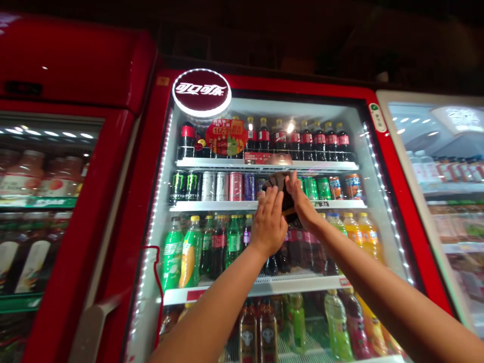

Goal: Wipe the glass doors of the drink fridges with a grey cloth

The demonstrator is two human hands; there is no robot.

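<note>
A bunched dark cloth [279, 180] is held up between my two hands, in front of the drinks fridge's glass door [321, 115]. My left hand [269, 219] is at its lower left, fingers long and close together. On the other side, my right hand [301, 201] presses in on the cloth with its fingers pointing up. The two hands nearly meet, and both hide part of the cloth. Behind them are a shelf of drink cans [235, 186] and a lower shelf of bottles [219, 242].
Cola bottles [306, 136] fill the top shelf, partly behind a round red sticker [227, 137]. A lit oval sign [201, 93] sits at the fridge's upper left. A door handle [91, 322] sticks out at lower left. Other fridges stand on both sides.
</note>
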